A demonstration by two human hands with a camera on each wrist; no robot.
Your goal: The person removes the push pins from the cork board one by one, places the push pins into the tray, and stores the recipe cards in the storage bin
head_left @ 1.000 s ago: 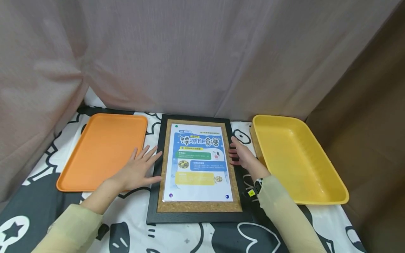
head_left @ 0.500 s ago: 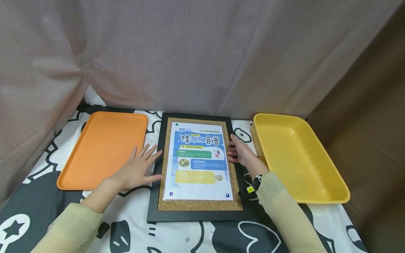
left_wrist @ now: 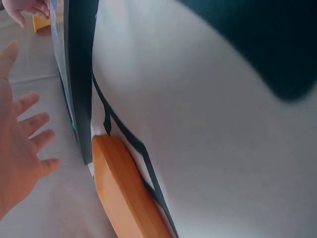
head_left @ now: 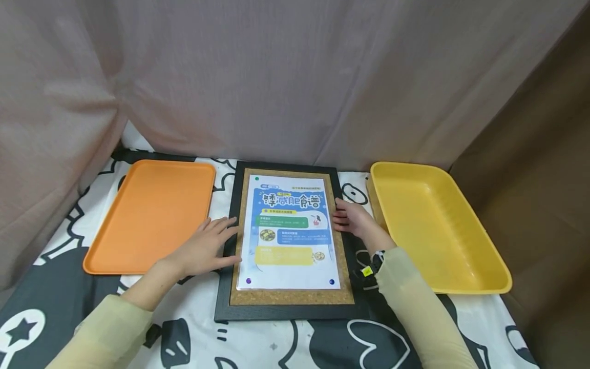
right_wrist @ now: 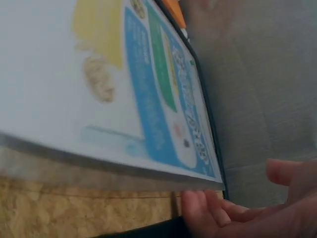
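A printed poster sheet (head_left: 288, 277), blue and white with coloured text boxes, lies on a black-framed cork board (head_left: 290, 297). Round pins show at its upper left, lower left and lower right corners: green (head_left: 256, 178), purple (head_left: 249, 281) and blue (head_left: 332, 282). In the right wrist view the sheet's right edge stands off the cork. My left hand (head_left: 203, 248) hovers at the frame's left side, fingers extended and thumb apart, holding nothing. At the right side, my right hand (head_left: 356, 221) has its fingertips over the frame by the sheet's edge, thumb apart in the right wrist view.
An orange tray (head_left: 152, 220) lies to the left of the board, and a deeper yellow tray (head_left: 433, 225) stands to the right. A patterned black-and-white cloth (head_left: 262, 343) covers the table. Grey curtain (head_left: 276, 82) hangs behind, with a brown one (head_left: 544, 205) at right.
My left hand has shifted slightly right, its fingers drawing closer together and its fingertips further over the frame. My right hand stays about where it was, beside the sheet.
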